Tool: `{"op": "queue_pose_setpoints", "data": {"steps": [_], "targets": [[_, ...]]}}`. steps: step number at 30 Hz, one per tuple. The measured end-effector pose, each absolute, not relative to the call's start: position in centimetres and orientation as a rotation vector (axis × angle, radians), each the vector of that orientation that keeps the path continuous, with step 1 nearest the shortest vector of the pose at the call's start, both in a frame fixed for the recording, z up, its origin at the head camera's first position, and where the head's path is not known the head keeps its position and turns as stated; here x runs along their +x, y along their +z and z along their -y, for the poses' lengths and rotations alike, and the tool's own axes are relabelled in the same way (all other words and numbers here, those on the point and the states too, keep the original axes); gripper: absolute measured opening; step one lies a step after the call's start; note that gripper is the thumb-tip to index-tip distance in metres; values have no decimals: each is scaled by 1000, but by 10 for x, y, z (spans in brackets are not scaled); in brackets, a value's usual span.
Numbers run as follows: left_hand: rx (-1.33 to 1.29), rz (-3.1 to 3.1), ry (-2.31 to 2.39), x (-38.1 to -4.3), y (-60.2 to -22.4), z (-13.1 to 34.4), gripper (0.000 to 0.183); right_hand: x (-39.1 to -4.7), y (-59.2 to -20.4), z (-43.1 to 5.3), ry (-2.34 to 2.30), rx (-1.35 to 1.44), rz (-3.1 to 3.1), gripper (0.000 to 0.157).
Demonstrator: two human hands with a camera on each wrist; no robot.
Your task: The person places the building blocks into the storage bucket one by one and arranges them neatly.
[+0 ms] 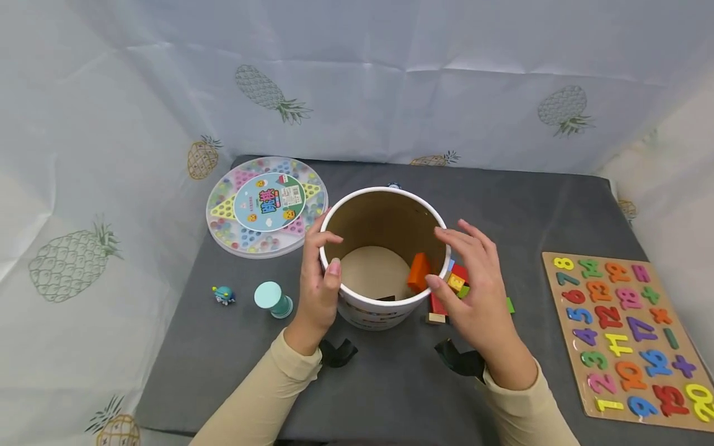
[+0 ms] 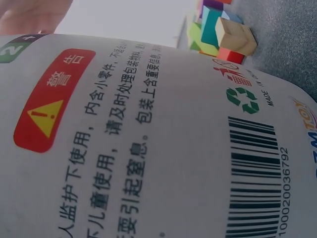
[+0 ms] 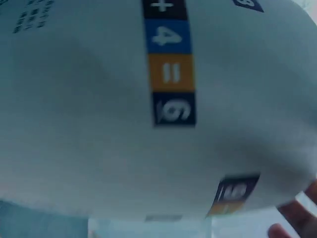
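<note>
A white cardboard bucket (image 1: 372, 319) stands on the dark table, its open top facing up. My left hand (image 1: 318, 291) grips its left rim, with fingertips and thumb at the edge. On the right rim, my right hand (image 1: 478, 291) holds the bucket between thumb and fingers. An orange block (image 1: 419, 272) lies inside against the right wall, and a small black piece (image 1: 386, 298) shows by the near wall. Printed warnings and a barcode (image 2: 254, 178) cover the side in the left wrist view. Several colored blocks (image 1: 456, 283) lie beside the bucket, partly hidden by my right hand.
A round Chinese checkers set (image 1: 268, 201) lies at the back left. Nearer are a teal hourglass-shaped object (image 1: 270, 296) and a small blue toy figure (image 1: 224, 295). A wooden number board (image 1: 605, 337) occupies the right side. Pineapple-print curtains (image 1: 357, 111) surround the table.
</note>
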State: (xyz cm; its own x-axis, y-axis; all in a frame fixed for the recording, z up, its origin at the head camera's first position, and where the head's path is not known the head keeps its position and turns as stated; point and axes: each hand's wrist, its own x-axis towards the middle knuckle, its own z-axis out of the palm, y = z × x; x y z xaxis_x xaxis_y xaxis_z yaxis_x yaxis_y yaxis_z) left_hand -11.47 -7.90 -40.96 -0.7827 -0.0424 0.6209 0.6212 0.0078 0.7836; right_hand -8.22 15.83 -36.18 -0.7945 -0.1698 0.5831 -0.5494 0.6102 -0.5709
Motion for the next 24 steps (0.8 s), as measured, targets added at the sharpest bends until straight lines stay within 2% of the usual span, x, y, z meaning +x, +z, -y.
{"op": "queue_pose_setpoints", "data": {"steps": [5,11,13,18,21,24], "targets": [[-587,1803,-1813,-116,-411,78,35,-71,-371,-188,1009,311,2419,49],[-583,1803,-1814,-117,-413,76,36,-50,-403,-245,716,32,2874,34],[-584,1800,-1814,-117,-413,74,36,-41,-415,-261,624,15,3042,37],[-568,1763,-1825,-117,-413,73,37,-28,-443,-280,544,-28,3334,62],[-566,1744,-1844,-117,-413,73,37,-26,-455,-278,568,-29,3333,59],[-578,1737,-1862,-117,-413,73,38,-26,-460,-276,586,-9,3288,45]]}}
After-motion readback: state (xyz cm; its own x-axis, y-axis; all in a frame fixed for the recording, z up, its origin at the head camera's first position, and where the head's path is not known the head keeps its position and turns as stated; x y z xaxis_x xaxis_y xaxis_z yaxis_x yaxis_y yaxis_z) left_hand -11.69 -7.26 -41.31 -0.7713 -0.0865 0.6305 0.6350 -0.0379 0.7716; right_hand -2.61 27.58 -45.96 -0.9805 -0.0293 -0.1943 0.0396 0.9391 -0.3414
